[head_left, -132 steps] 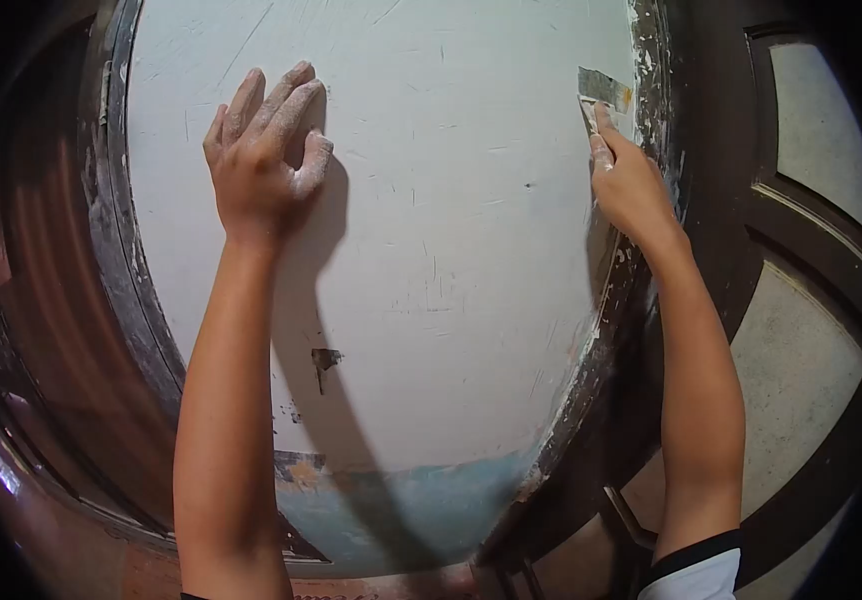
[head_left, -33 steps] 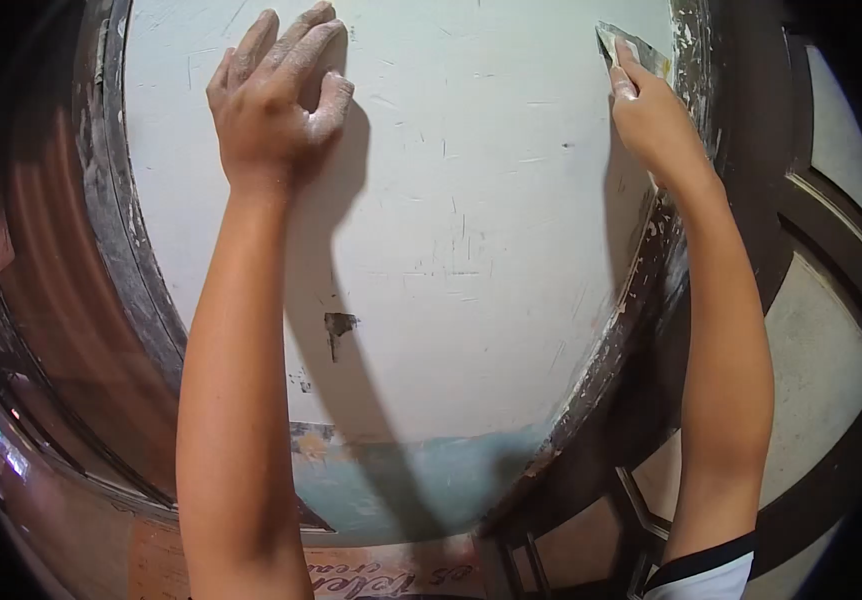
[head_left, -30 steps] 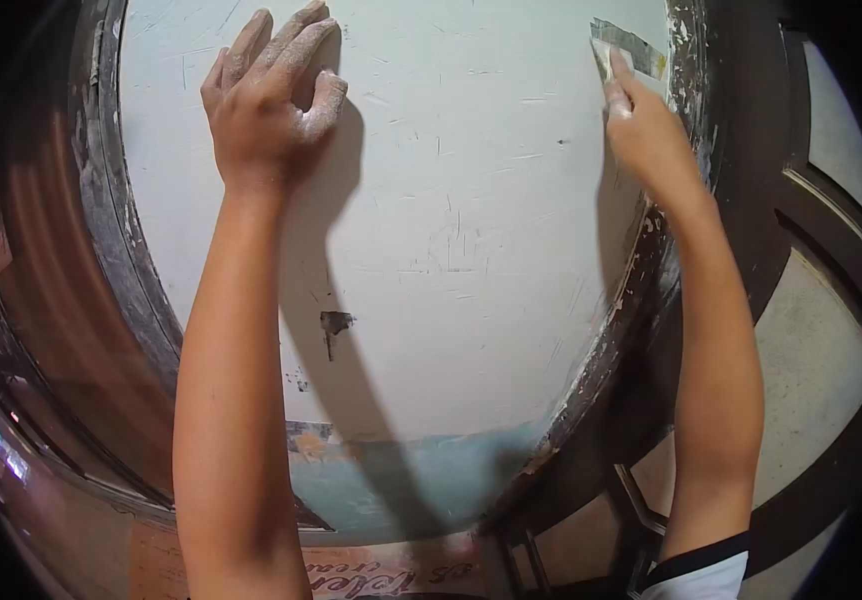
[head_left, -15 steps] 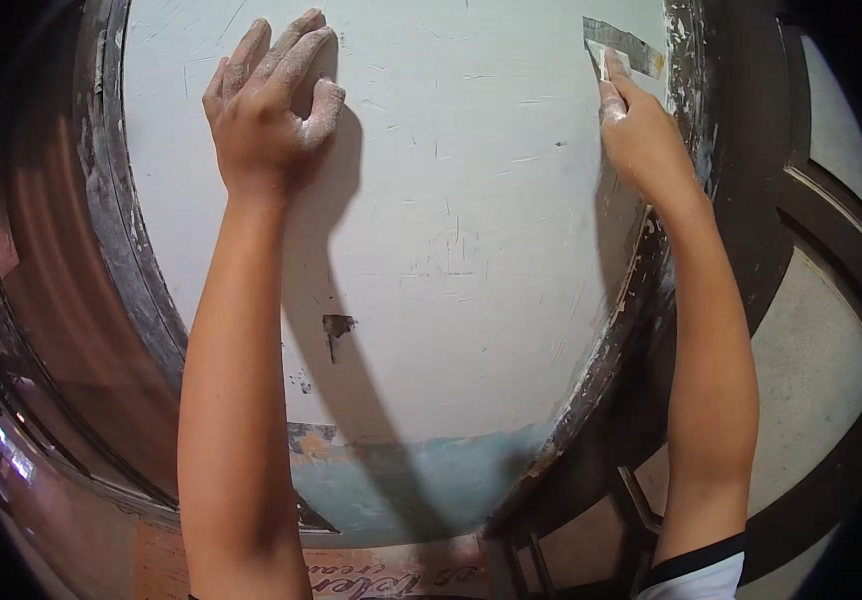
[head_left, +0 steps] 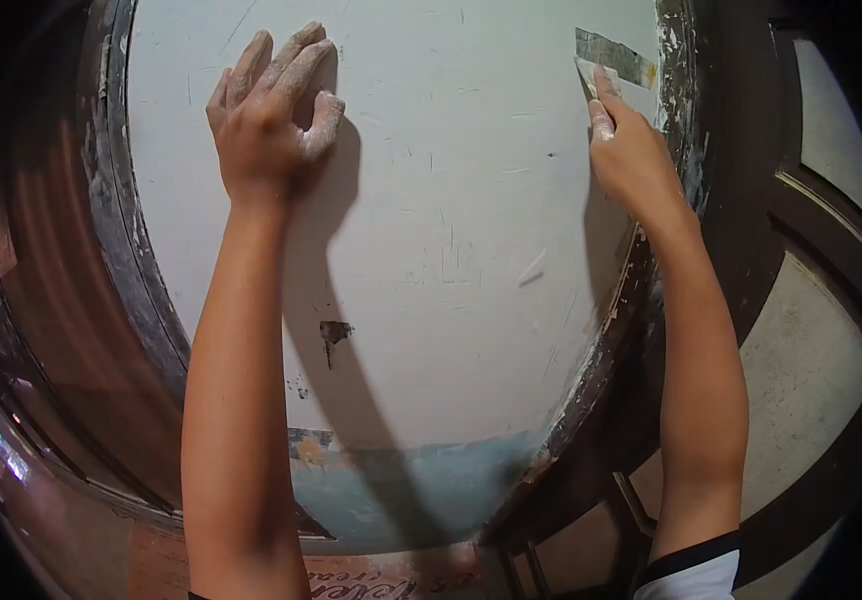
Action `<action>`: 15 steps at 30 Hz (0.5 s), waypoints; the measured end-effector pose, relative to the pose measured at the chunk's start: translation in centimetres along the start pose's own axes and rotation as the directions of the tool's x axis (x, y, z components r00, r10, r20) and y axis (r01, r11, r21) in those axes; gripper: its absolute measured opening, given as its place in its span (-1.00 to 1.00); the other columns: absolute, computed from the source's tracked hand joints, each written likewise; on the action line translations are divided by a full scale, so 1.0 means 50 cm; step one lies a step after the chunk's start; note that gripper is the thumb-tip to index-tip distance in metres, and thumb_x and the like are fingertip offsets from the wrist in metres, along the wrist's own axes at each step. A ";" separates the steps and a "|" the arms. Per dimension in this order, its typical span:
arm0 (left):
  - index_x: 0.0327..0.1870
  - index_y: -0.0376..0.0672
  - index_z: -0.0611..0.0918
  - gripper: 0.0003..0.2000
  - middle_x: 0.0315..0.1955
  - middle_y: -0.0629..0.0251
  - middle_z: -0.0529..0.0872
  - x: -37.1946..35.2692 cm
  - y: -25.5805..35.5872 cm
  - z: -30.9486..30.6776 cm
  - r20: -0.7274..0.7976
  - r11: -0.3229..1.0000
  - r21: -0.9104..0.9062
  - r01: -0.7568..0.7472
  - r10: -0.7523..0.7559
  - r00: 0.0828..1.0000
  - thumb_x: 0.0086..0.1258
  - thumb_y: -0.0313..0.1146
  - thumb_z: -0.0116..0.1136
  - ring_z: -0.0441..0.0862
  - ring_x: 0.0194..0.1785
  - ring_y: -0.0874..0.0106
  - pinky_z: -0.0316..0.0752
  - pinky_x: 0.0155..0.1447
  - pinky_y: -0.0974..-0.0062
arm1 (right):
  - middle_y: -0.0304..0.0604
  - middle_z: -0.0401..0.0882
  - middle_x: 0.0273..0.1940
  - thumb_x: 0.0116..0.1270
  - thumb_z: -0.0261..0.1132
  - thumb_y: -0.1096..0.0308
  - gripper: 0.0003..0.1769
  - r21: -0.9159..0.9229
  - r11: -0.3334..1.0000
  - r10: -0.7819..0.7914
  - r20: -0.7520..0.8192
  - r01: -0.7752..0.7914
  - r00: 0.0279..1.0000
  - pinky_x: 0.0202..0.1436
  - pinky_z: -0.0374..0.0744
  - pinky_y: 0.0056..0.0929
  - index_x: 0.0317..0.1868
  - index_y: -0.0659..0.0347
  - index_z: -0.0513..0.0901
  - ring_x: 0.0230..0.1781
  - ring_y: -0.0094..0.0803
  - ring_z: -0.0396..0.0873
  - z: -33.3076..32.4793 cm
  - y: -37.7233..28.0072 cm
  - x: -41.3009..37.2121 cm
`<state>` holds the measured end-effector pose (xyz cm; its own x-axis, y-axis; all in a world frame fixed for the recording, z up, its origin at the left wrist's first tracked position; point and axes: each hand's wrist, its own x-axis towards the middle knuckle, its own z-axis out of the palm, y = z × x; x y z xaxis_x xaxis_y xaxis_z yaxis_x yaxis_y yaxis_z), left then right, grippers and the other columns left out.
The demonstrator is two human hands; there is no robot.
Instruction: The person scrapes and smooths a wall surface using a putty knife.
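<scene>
My left hand (head_left: pixel 276 120) rests open on the upper left of the white-painted panel (head_left: pixel 451 190), its fingers bent and dusted with white powder. At the upper right, my right hand (head_left: pixel 631 145) is closed around a small, flat, pale scraper (head_left: pixel 599 82); its forefinger and thumb press on it, and most of its handle is hidden. Right above the scraper lies a dark grey bare patch (head_left: pixel 613 55) with ragged edges and an orange-yellow spot at its right end. A small blurred flake (head_left: pixel 532 270) shows on or in front of the panel, lower left of that hand.
A dark, chipped frame (head_left: pixel 606 345) borders the panel. Lower down are another dark bare spot (head_left: pixel 334 332) and a blue-green band (head_left: pixel 421 490). A dark panelled door-like surface (head_left: pixel 751 250) stands at right. Printed cardboard (head_left: pixel 381 578) lies at the bottom.
My right hand and the scraper have shifted slightly down the panel, and more of the dark patch shows above them. A blurred flake has appeared below. My left hand stays in place.
</scene>
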<state>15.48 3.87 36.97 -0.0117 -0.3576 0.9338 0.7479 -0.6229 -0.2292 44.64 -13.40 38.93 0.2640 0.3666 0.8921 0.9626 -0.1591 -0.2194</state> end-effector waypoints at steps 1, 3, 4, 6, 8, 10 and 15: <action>0.22 0.21 0.75 -0.56 0.34 0.72 0.71 0.000 0.000 0.001 0.004 1.000 -0.006 0.017 -0.017 1.000 0.27 -0.27 0.25 0.47 0.54 0.25 0.20 0.62 0.07 | 0.24 0.68 0.23 0.66 0.00 0.15 -0.39 -0.002 1.000 0.001 -0.001 -0.001 1.000 0.39 0.52 0.02 0.66 -0.08 0.29 0.24 0.24 0.61 -0.001 -0.007 0.011; 0.22 0.22 0.75 -0.55 0.34 0.72 0.70 -0.001 -0.001 0.002 0.017 1.000 0.008 0.020 -0.020 1.000 0.26 -0.28 0.25 0.47 0.54 0.25 0.20 0.62 0.07 | 0.24 0.66 0.25 0.66 0.00 0.14 -0.39 0.003 1.000 0.018 0.026 -0.018 1.000 0.40 0.52 0.02 0.66 -0.09 0.28 0.27 0.25 0.59 -0.013 -0.017 0.036; 0.23 0.22 0.75 -0.55 0.35 0.73 0.70 -0.003 -0.005 0.004 0.014 1.000 -0.011 0.017 -0.017 1.000 0.26 -0.29 0.25 0.47 0.54 0.26 0.20 0.62 0.06 | 0.24 0.66 0.24 0.66 0.01 0.14 -0.38 0.018 1.000 0.012 0.012 -0.012 1.000 0.40 0.52 0.02 0.67 -0.09 0.27 0.27 0.26 0.59 -0.013 -0.018 0.042; 0.24 0.23 0.74 -0.54 0.35 0.73 0.69 -0.003 -0.010 0.006 0.018 0.998 -0.060 0.019 -0.018 1.000 0.27 -0.29 0.25 0.46 0.55 0.27 0.18 0.63 0.04 | 0.25 0.67 0.23 0.66 0.02 0.13 -0.38 0.047 0.999 -0.001 -0.031 0.003 1.000 0.40 0.52 0.03 0.67 -0.07 0.27 0.26 0.25 0.60 -0.010 -0.016 0.035; 0.23 0.23 0.74 -0.55 0.35 0.73 0.69 -0.005 -0.008 0.005 0.024 0.998 -0.048 0.033 -0.032 0.999 0.27 -0.29 0.25 0.45 0.55 0.27 0.18 0.63 0.03 | 0.24 0.66 0.25 0.66 0.02 0.13 -0.38 0.025 1.000 0.006 0.001 -0.006 1.000 0.41 0.51 0.03 0.67 -0.08 0.27 0.27 0.24 0.60 0.000 -0.010 0.016; 0.22 0.25 0.74 -0.56 0.35 0.73 0.69 -0.004 -0.006 0.003 0.033 0.999 -0.027 0.039 -0.038 0.999 0.28 -0.27 0.25 0.44 0.56 0.27 0.16 0.64 0.04 | 0.24 0.64 0.29 0.66 0.02 0.15 -0.38 -0.002 0.994 0.112 0.140 -0.113 0.984 0.43 0.50 0.02 0.67 -0.09 0.26 0.32 0.20 0.57 -0.014 -0.028 -0.007; 0.23 0.25 0.74 -0.55 0.35 0.72 0.69 -0.005 -0.008 0.006 0.016 1.000 -0.008 0.015 -0.014 1.000 0.27 -0.26 0.24 0.45 0.55 0.26 0.16 0.64 0.05 | 0.24 0.62 0.31 0.66 -0.01 0.14 -0.38 -0.019 1.000 0.014 0.012 -0.014 1.000 0.44 0.49 0.00 0.68 -0.10 0.25 0.32 0.22 0.56 -0.008 -0.027 0.036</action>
<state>15.36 4.40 36.91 -0.0118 -0.3375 0.9413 0.7423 -0.6337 -0.2179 43.80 -12.88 40.99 0.2784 0.3749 0.8843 0.9574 -0.1814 -0.2246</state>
